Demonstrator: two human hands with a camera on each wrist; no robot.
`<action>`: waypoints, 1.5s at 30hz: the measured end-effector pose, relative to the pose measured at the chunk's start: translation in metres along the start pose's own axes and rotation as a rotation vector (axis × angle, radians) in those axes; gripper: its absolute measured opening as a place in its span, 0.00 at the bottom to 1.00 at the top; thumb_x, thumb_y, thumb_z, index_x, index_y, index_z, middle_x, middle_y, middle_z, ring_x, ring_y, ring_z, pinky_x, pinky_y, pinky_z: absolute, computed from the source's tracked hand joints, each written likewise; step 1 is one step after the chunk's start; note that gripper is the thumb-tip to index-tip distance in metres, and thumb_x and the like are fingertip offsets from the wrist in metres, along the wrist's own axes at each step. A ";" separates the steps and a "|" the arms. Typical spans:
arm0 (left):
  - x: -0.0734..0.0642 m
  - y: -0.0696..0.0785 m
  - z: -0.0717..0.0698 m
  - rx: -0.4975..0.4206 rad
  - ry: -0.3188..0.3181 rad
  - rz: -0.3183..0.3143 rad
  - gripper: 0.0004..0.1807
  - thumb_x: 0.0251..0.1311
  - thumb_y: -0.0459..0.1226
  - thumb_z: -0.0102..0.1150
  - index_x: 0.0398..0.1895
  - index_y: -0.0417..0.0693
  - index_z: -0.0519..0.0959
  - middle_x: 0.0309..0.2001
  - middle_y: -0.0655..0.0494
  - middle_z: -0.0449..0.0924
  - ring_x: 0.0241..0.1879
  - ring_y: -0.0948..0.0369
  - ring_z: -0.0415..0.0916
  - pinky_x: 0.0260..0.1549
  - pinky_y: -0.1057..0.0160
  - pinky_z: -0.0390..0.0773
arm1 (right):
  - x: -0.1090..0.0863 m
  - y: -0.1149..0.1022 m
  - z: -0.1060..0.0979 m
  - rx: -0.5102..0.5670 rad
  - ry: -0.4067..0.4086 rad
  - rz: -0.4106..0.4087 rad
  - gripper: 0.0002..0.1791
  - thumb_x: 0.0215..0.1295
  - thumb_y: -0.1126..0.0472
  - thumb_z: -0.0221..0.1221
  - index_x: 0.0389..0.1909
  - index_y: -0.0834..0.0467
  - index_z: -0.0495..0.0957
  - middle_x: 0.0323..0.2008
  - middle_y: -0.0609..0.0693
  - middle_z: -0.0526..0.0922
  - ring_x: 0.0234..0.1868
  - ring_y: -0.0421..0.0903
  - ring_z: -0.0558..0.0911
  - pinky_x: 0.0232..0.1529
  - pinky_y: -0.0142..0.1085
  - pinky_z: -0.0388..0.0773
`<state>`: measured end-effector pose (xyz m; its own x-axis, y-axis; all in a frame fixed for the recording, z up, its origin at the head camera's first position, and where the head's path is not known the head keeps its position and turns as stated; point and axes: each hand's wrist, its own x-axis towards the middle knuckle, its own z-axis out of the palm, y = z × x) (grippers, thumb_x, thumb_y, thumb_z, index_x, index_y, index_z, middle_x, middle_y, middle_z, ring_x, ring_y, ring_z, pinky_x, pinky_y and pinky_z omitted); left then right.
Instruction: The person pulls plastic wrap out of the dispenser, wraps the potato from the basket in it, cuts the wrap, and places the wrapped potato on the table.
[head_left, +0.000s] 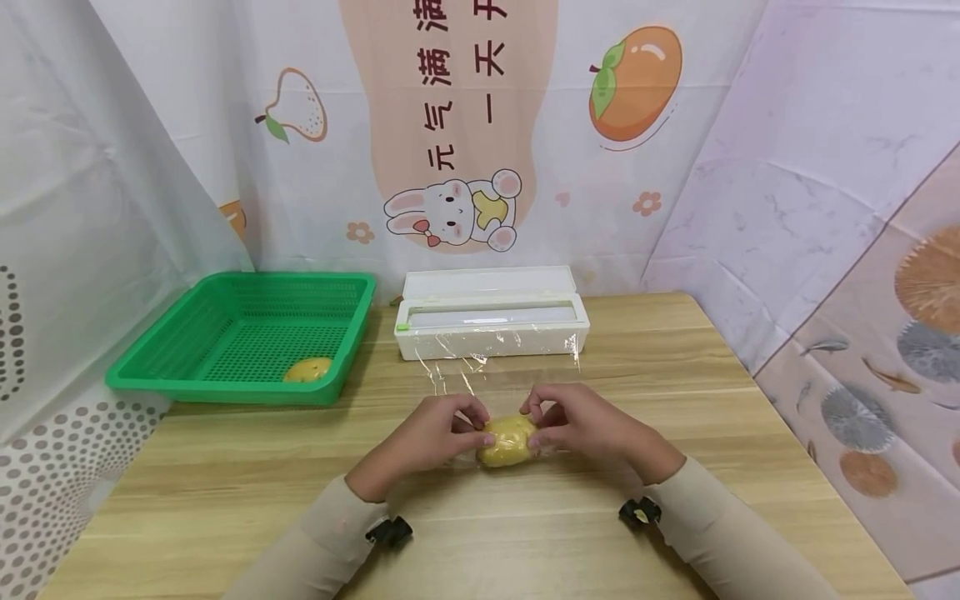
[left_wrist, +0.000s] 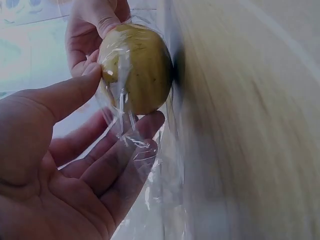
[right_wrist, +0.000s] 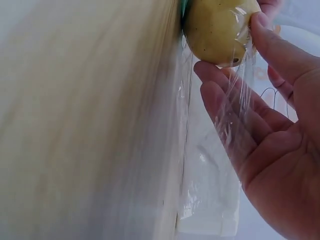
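A yellow potato (head_left: 508, 443) rests on the wooden table between the two hands, with clear cling film (left_wrist: 122, 100) wrapped over it. Its left end is held by the left hand (head_left: 435, 429), thumb on top and fingertips beneath in the left wrist view. The right hand (head_left: 592, 429) pinches the opposite end the same way, with film bunched across its fingers (right_wrist: 237, 112). From the potato the film stretches back to a white cling film dispenser (head_left: 487, 282), whose lid stands raised and whose roll shows inside. Part of the potato's far side is hidden by the film's glare.
At the back left stands a green plastic basket (head_left: 225, 392) with another potato (head_left: 307, 370) in its near right corner. A printed cloth (head_left: 300, 192) hangs behind the table (head_left: 675, 358), and more cloth hangs along both sides.
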<state>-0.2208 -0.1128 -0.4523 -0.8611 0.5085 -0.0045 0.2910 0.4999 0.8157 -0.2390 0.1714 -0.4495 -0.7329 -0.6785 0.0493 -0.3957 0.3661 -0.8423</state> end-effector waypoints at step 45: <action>-0.002 0.002 -0.003 0.332 0.123 0.068 0.21 0.58 0.48 0.76 0.52 0.50 0.88 0.48 0.61 0.84 0.47 0.63 0.80 0.49 0.58 0.80 | 0.002 0.002 -0.003 -0.218 0.090 0.035 0.19 0.59 0.55 0.76 0.50 0.49 0.83 0.46 0.41 0.86 0.46 0.42 0.87 0.49 0.38 0.85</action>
<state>-0.2200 -0.1145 -0.4489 -0.8729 0.4704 0.1297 0.4517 0.6785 0.5793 -0.2428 0.1722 -0.4493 -0.7907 -0.6072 0.0781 -0.4721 0.5235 -0.7092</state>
